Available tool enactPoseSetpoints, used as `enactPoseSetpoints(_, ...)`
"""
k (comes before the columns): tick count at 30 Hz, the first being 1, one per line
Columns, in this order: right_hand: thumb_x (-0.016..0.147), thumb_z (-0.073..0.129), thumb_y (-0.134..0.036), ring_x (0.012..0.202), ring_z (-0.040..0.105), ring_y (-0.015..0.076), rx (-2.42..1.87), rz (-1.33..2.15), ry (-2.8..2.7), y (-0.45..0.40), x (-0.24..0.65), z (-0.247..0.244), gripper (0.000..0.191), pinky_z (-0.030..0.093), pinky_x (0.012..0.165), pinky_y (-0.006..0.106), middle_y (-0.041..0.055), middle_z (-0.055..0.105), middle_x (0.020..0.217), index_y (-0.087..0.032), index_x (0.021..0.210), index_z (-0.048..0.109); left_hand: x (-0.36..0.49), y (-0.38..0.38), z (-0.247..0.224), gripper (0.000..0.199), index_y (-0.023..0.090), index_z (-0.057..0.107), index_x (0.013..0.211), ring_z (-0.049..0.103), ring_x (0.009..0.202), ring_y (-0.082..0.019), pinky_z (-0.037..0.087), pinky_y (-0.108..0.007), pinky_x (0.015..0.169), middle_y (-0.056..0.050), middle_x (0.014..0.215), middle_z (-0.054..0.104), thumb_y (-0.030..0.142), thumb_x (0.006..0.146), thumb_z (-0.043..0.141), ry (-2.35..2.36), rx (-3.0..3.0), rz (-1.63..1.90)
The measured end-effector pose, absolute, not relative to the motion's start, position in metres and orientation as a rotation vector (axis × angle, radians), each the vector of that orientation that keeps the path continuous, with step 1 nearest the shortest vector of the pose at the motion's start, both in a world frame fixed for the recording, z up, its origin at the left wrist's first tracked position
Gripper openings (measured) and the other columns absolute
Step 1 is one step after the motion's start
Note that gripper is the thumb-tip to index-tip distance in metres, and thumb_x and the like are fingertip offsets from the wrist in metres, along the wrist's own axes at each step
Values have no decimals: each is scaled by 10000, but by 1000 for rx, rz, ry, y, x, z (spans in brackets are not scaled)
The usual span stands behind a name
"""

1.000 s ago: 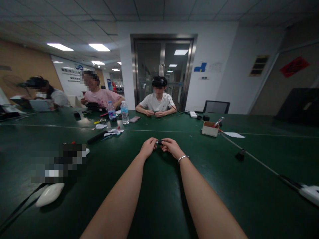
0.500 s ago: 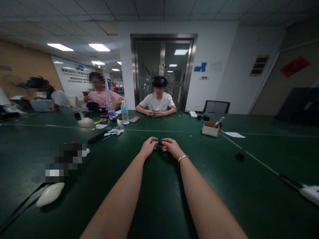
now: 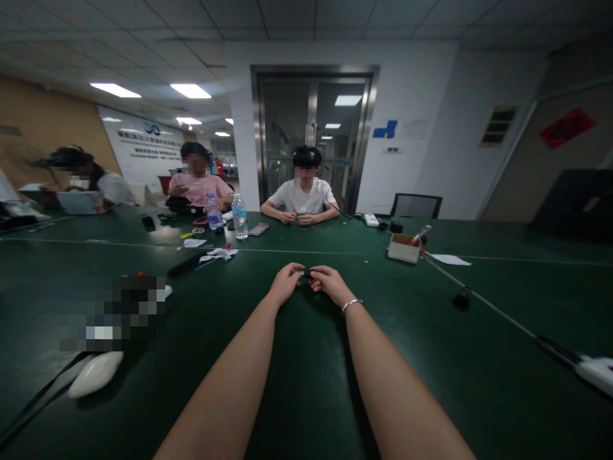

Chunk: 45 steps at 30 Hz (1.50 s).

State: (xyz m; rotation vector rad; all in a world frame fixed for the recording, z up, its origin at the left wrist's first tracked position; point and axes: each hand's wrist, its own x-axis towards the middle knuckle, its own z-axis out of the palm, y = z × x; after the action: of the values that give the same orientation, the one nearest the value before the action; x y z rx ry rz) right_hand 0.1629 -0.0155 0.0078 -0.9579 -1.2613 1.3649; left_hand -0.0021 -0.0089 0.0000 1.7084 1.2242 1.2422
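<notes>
Both my arms reach forward over the dark green table [image 3: 306, 370]. Between my fingertips is a small black object [image 3: 306, 273], too small and dark to name its kind. My left hand [image 3: 286, 282] pinches its left end, where a lighter bit shows. The right end is gripped by my right hand [image 3: 329, 283], its fingers curled and thumb side toward the object. A silver bracelet circles my right wrist. The object is held just above the tabletop, and my fingers hide most of it.
To the left lie a white computer mouse [image 3: 96, 374] and a blurred-out item with a strap. Crumpled tissue [image 3: 218, 254] and water bottles [image 3: 240, 217] stand farther off. An open box [image 3: 405, 248] and a cable [image 3: 502, 313] are at right. Several people sit across the table.
My hands and the black object stay almost in place. Across the table, the person in pink has shifted to the right and changed arm position.
</notes>
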Motion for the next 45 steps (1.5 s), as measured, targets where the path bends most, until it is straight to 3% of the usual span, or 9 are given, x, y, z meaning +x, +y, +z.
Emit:
enactPoseSetpoints(5, 782, 638, -133, 460, 595, 87, -952, 1368, -1250, -14, 163, 7, 142, 501, 441, 167, 20, 639, 570, -114, 916, 594, -1, -10, 0, 268, 179, 630, 992, 545, 585, -108, 453, -234, 610, -6, 697, 585, 278, 808, 462, 1228, 1680, 1248)
enactPoseSetpoints(11, 783, 637, -134, 455, 591, 87, -948, 1369, -1248, -13, 163, 6, 143, 504, 439, 171, 20, 638, 569, -119, 919, 599, -2, -12, 1, 285, 186, 631, 1010, 556, 611, -92, 459, -228, 639, -27, 871, 622, 199, 767, 483, 1227, 1716, 1273)
enactPoseSetpoints(15, 785, 635, -133, 453, 591, 88, -949, 1366, -1242, -14, 163, 6, 140, 501, 437, 170, 21, 639, 567, -117, 918, 596, -2, -10, 1, 276, 178, 637, 991, 548, 594, -107, 456, -231, 612, -16, 742, 603, 277, 817, 447, 1216, 1695, 1261)
enactPoseSetpoints(20, 788, 630, -128, 461, 595, 86, -946, 1365, -1255, -15, 163, 7, 148, 501, 445, 165, 25, 642, 575, -112, 929, 590, -2, -9, 0, 276, 190, 635, 1000, 557, 611, -93, 462, -237, 645, -28, 899, 634, 207, 786, 464, 1211, 1712, 1260)
enactPoseSetpoints(25, 794, 618, -123, 455, 588, 82, -958, 1371, -1254, -16, 163, 9, 144, 502, 447, 165, 20, 639, 573, -112, 933, 585, -3, -8, -1, 263, 188, 633, 1003, 549, 606, -105, 459, -236, 618, -15, 756, 614, 265, 813, 468, 1198, 1696, 1243)
enactPoseSetpoints(34, 795, 629, -180, 469, 602, 96, -986, 1355, -1319, -13, 161, 7, 202, 508, 468, 198, 24, 651, 623, -126, 974, 554, -3, -4, -2, 247, 148, 648, 942, 589, 718, -133, 470, -247, 637, -50, 830, 644, 298, 759, 581, 1081, 1646, 1374)
enactPoseSetpoints(39, 733, 676, -214, 476, 539, 91, -1186, 953, -1747, -16, 155, 8, 201, 432, 478, 201, -26, 593, 575, -140, 907, 608, -6, -6, 0, 272, 133, 668, 921, 582, 732, -137, 467, -268, 720, -54, 838, 653, 324, 729, 635, 1089, 1756, 1329)
enactPoseSetpoints(42, 678, 719, -233, 585, 552, 112, -1319, 533, -1988, -21, 149, 8, 151, 399, 535, 208, 3, 618, 638, -149, 789, 662, -4, -9, -2, 244, 146, 682, 912, 584, 760, -149, 472, -279, 737, -65, 881, 635, 310, 737, 638, 1231, 1918, 1254)
enactPoseSetpoints(45, 692, 706, -242, 642, 571, 128, -1369, 424, -2086, -25, 148, 16, 171, 396, 567, 216, 31, 654, 726, -165, 845, 697, -3, -11, -1, 207, 159, 675, 910, 603, 704, -129, 484, -262, 698, -68, 931, 626, 290, 759, 624, 1361, 1971, 1207)
